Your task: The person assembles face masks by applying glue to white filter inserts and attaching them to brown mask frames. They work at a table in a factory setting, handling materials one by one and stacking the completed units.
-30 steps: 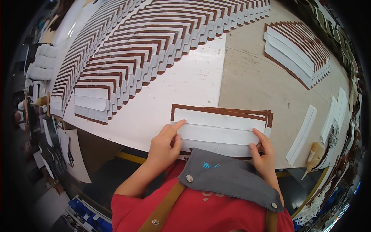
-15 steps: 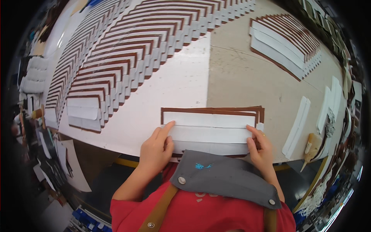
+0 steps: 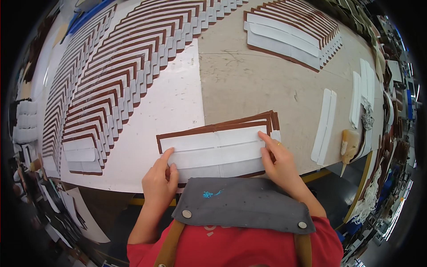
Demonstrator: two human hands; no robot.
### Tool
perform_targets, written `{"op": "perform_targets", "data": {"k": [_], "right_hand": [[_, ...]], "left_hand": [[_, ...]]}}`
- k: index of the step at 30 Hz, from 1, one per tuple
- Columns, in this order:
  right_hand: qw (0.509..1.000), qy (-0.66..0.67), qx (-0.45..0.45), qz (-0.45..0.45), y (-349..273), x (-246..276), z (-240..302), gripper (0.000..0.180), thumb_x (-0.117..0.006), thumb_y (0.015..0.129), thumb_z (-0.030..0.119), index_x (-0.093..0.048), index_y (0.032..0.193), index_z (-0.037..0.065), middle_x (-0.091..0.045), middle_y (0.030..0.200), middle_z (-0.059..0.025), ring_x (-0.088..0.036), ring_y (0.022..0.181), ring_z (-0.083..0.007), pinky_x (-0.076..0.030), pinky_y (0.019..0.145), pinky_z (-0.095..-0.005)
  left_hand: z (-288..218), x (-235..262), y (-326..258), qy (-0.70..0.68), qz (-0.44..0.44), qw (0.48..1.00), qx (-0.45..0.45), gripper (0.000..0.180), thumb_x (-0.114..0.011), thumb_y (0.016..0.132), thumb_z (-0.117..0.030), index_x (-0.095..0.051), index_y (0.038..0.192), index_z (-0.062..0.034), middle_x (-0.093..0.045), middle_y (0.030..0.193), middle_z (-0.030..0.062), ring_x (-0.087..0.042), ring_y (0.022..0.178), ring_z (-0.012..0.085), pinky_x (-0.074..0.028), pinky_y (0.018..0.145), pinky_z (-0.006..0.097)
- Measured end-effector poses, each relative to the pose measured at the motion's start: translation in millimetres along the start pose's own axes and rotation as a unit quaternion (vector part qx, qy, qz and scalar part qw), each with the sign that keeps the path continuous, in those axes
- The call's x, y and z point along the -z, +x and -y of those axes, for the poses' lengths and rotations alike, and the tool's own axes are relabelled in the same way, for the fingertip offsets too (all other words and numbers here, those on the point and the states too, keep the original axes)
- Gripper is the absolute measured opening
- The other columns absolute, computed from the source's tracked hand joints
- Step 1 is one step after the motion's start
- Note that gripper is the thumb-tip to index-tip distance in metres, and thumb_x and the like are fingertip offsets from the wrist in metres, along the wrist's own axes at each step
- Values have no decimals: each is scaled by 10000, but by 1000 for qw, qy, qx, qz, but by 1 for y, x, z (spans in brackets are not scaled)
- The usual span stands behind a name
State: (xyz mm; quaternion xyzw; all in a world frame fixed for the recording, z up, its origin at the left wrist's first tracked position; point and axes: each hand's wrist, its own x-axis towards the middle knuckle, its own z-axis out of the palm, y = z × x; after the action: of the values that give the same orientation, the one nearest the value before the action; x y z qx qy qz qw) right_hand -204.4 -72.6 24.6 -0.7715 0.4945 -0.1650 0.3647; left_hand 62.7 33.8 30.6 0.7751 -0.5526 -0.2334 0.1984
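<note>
A brown-edged panel with white strips across its face lies in front of me near the table's front edge. More brown edges show behind its top and right side, so at least one similar piece is under it. My left hand holds the panel's left side, the index fingertip on its face and the thumb bent by the edge. On the right side, my right hand grips it with index finger and thumb, the other fingers curled. The panel's near edge is partly hidden behind my grey apron.
Long overlapping rows of similar panels cover the table's left part. A smaller fanned stack lies at the far right. White strips and a yellowish glue bottle with a pointed tip sit along the right edge.
The view has shifted, so the table things appear further left. The top panel has turned against the pieces beneath, its left end nearer me. Both hands stay at its sides.
</note>
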Motion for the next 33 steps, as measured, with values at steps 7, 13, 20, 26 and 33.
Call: {"op": "perform_targets", "data": {"k": [7, 13, 20, 26, 33], "right_hand": [[993, -58, 62, -81, 16, 4, 4, 217, -574, 797, 8, -570, 1014, 17, -558, 831, -102, -558, 750, -248, -457, 643, -337], [978, -65, 192, -48, 51, -22, 31, 189, -615, 768, 44, -561, 950, 34, -553, 922, -105, -517, 885, -277, -423, 753, -368], [987, 10, 155, 37, 72, -36, 25, 165, -598, 760, 29, -547, 916, 47, -535, 886, -99, -491, 883, -271, -373, 794, -387], [982, 3, 182, 47, 73, -35, 22, 115, -582, 762, 12, -568, 857, 75, -523, 861, -62, -467, 858, -247, -331, 771, -361], [980, 8, 199, 16, 70, -38, 20, 103, -570, 767, 5, -562, 838, 78, -516, 865, -56, -457, 857, -245, -329, 775, -358]], "left_hand": [[3, -2, 12, 2, -28, 994, -107, 263, -616, 756, -65, -609, 1019, -65, -538, 829, 48, -528, 753, 206, -415, 650, 327], [-8, -33, 30, 8, -70, 954, -290, 283, -665, 694, -93, -634, 975, -104, -581, 984, 10, -524, 866, 191, -356, 781, 334], [-14, -52, 26, 24, -72, 947, -311, 309, -668, 674, -114, -647, 981, -130, -589, 1062, -20, -517, 910, 154, -312, 814, 316], [-16, -53, 24, 49, -86, 944, -316, 292, -663, 657, -146, -652, 948, -145, -578, 1056, -44, -519, 925, 136, -317, 808, 310], [-14, -56, 24, 52, -108, 941, -318, 307, -672, 650, -143, -653, 957, -151, -579, 1078, -37, -517, 947, 138, -305, 824, 315]]}}
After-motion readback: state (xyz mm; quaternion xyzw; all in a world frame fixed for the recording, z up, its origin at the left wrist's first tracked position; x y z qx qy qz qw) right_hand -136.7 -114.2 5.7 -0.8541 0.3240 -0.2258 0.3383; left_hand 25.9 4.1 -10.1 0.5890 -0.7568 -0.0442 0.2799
